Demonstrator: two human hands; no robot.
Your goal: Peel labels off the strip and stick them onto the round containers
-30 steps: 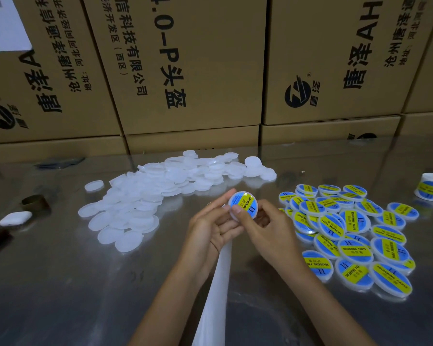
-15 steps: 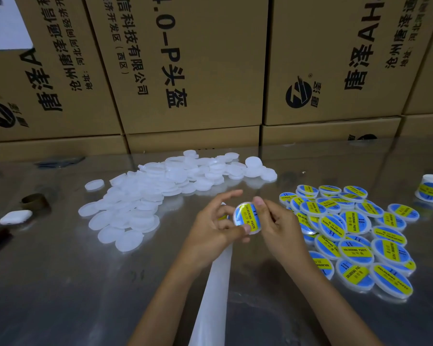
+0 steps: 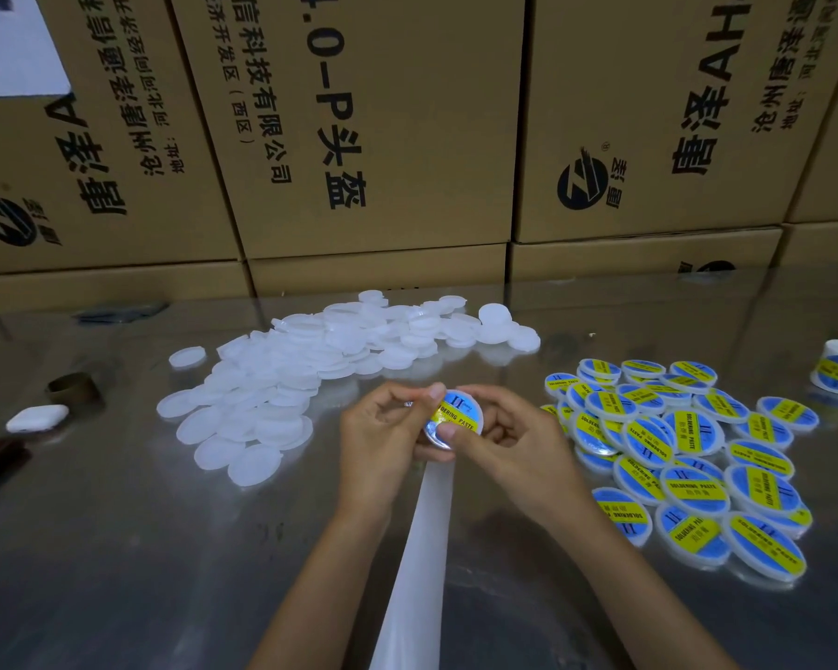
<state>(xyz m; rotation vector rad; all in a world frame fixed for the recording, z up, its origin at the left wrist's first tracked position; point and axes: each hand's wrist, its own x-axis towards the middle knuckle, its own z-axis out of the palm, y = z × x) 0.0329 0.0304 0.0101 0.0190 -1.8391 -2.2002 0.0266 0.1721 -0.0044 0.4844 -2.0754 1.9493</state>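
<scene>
Both hands hold one round container (image 3: 453, 418) above the metal table (image 3: 117, 548), tilted, its blue-and-yellow "SOLDERING PASTE" label (image 3: 457, 414) facing up: the left hand (image 3: 383, 437) curls round its left edge with the thumb on the rim, and the right hand (image 3: 509, 440) pinches its right side, thumb on the label. The white backing strip (image 3: 419, 563) runs from under the hands toward the viewer. Unlabelled white containers (image 3: 301, 374) lie heaped to the left, labelled containers (image 3: 673, 452) to the right.
</scene>
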